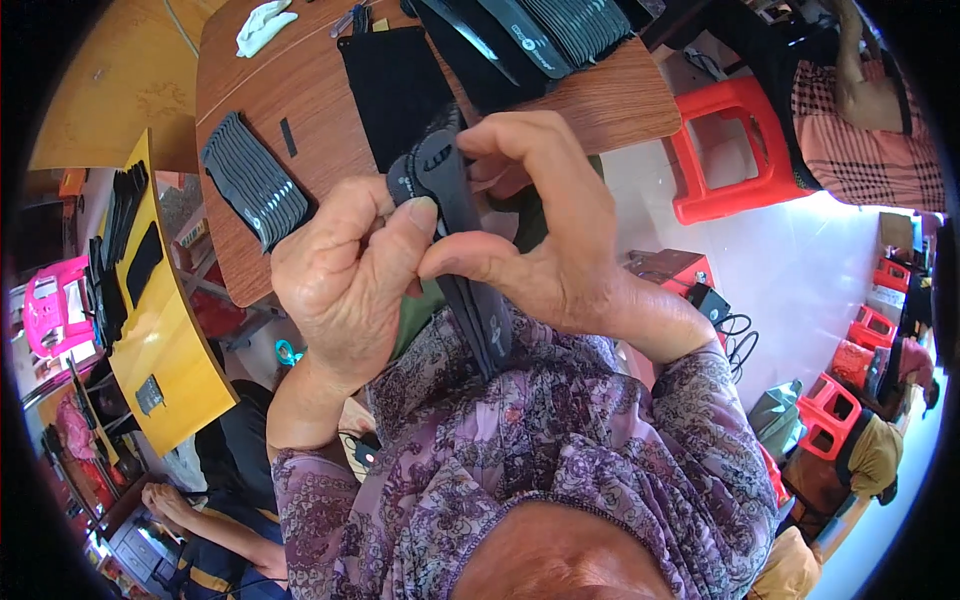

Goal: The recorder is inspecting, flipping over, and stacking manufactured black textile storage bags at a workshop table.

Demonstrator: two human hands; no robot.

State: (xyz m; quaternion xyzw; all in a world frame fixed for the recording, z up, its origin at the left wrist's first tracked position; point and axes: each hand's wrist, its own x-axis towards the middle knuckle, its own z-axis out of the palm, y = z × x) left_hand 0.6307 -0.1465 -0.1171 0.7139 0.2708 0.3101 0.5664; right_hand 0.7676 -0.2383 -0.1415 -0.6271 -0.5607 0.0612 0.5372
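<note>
In front of my chest I hold a thin black piece (487, 325), perhaps a folded strap or pouch, with a slot near its far end and a pale printed mark. My left hand (345, 265) pinches its left side between thumb and curled fingers. From the right, my right hand (560, 225) closes round its far part, the forefinger bent over it and the thumb reaching across toward my left thumb. Part of the piece is hidden behind my fingers. Left of my hands, a fanned stack of similar black pieces (255, 180) lies on the wooden table (315, 90).
A black flat sheet (400, 85) lies mid-table, with another black stack (580, 35) at the far right and a white cloth (265, 27) far left. A red stool (735, 150) stands right of the table, near a seated person. Left is a yellow board (185, 340).
</note>
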